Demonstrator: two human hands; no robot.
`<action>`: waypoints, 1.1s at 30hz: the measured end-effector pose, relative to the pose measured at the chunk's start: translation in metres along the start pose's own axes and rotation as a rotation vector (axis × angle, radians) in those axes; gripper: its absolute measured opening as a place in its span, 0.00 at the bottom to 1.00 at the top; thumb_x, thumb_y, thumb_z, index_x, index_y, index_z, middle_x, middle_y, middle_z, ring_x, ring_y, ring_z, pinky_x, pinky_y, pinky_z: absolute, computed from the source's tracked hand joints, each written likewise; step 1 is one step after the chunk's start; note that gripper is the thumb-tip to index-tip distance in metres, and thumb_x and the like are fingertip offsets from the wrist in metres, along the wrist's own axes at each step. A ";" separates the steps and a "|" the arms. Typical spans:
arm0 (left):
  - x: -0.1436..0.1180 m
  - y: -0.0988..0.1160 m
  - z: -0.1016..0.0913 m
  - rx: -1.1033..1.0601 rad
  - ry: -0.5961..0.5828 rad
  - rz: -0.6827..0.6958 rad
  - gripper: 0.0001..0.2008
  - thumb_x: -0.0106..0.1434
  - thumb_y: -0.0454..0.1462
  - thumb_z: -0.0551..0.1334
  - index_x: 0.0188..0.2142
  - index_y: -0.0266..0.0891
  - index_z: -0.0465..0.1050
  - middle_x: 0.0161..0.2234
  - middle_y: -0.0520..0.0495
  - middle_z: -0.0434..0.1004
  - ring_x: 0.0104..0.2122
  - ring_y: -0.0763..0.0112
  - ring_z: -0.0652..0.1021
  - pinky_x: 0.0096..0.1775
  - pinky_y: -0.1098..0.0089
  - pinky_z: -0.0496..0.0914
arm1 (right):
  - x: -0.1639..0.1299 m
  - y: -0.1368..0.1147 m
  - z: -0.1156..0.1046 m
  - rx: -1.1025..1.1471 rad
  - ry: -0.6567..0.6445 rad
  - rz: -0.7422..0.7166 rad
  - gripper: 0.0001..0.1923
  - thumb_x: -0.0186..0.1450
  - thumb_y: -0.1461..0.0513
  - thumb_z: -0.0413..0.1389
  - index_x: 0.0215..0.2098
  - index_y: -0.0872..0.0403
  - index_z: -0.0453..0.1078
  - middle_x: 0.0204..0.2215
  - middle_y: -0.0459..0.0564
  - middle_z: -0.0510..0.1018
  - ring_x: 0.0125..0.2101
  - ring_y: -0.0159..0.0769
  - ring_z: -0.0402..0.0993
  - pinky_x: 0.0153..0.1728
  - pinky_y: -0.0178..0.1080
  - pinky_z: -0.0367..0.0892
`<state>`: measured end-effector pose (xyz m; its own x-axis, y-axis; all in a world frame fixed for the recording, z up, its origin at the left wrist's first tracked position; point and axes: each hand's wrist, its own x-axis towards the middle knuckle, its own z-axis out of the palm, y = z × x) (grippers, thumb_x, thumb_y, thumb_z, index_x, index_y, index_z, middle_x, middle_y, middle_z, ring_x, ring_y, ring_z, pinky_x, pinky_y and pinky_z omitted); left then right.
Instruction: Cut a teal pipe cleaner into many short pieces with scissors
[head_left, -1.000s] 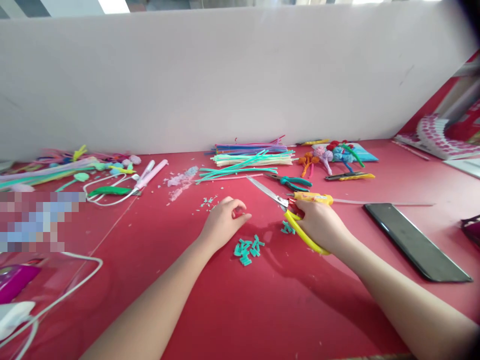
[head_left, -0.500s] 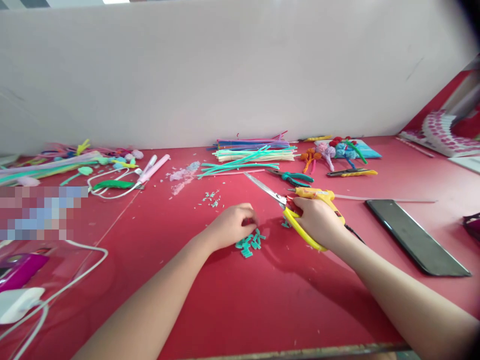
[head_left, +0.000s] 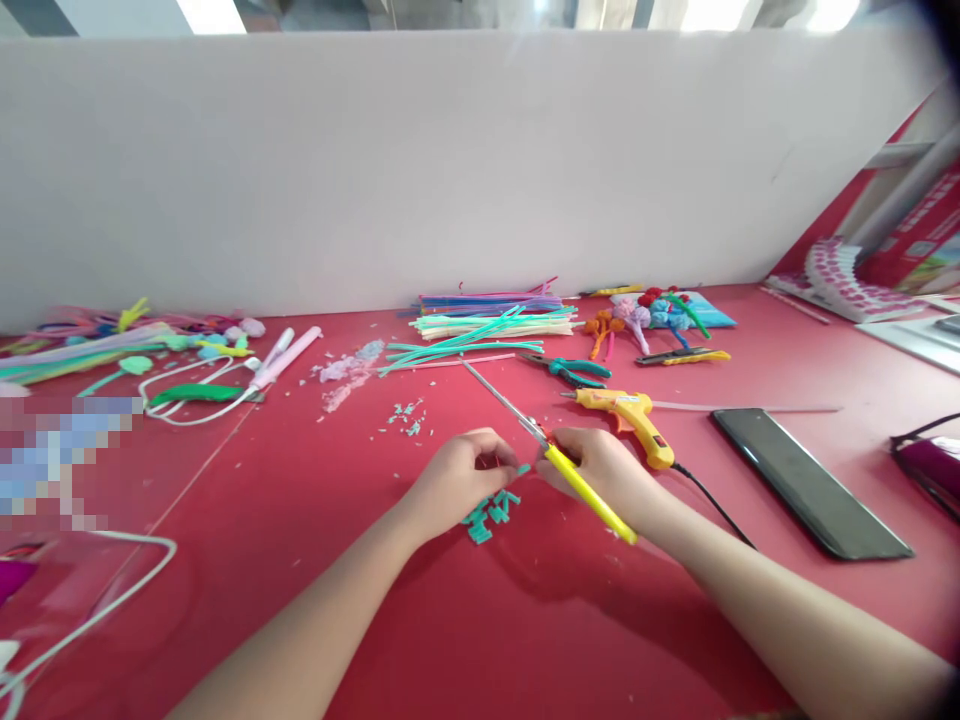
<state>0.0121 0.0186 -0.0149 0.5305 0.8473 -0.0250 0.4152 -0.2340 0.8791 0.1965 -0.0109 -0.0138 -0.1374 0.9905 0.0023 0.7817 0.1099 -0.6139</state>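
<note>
My right hand (head_left: pixel 600 470) is closed around yellow-handled scissors (head_left: pixel 589 492), whose blades point away to the upper left and look closed. My left hand (head_left: pixel 465 475) pinches a short teal pipe cleaner piece (head_left: pixel 523 469) between thumb and fingertips, close to the fingers of the right hand. Beneath the left hand lies a small pile of cut teal pipe cleaner pieces (head_left: pixel 491 515) on the red table (head_left: pixel 480 620), partly covered by that hand. Past the scissors' tips, long teal pipe cleaners (head_left: pixel 465 342) lie in a bundle.
Right of the scissors lies a yellow glue gun (head_left: pixel 634 415), with a dark phone (head_left: pixel 814 485) farther right. Teal-handled pliers (head_left: pixel 574 370) rest behind. To the left are a pink hair-straightener-like tool (head_left: pixel 289 358) and white cable (head_left: pixel 161 560). A white partition (head_left: pixel 420 170) borders the back.
The right hand has come left, near the left hand, and the scissors have turned more edge-on. A teal piece now shows at the left fingertips. The camera view has tilted up slightly.
</note>
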 end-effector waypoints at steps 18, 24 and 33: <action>-0.006 0.015 0.011 -0.589 -0.195 -0.253 0.16 0.54 0.47 0.57 0.28 0.34 0.69 0.24 0.50 0.66 0.22 0.79 0.65 0.25 0.75 0.60 | -0.010 -0.013 0.001 0.242 -0.034 -0.116 0.06 0.57 0.61 0.46 0.25 0.54 0.60 0.20 0.44 0.69 0.23 0.29 0.64 0.23 0.31 0.58; -0.004 0.011 0.002 -0.214 -0.005 -0.035 0.15 0.59 0.45 0.51 0.24 0.38 0.63 0.21 0.53 0.62 0.22 0.77 0.64 0.27 0.73 0.59 | -0.009 -0.014 -0.005 0.231 0.146 -0.046 0.06 0.57 0.60 0.47 0.24 0.53 0.59 0.17 0.41 0.63 0.18 0.26 0.58 0.19 0.30 0.55; 0.009 -0.020 -0.022 0.470 0.424 0.070 0.06 0.54 0.32 0.56 0.32 0.40 0.68 0.33 0.49 0.66 0.27 0.73 0.67 0.33 0.70 0.61 | -0.003 -0.005 -0.005 0.208 0.127 0.055 0.09 0.56 0.57 0.47 0.23 0.53 0.59 0.15 0.40 0.62 0.16 0.25 0.57 0.17 0.30 0.52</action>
<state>-0.0076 0.0415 -0.0222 0.2689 0.9152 0.3003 0.7213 -0.3979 0.5669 0.1958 -0.0136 -0.0065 -0.0102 0.9984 0.0555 0.6418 0.0491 -0.7653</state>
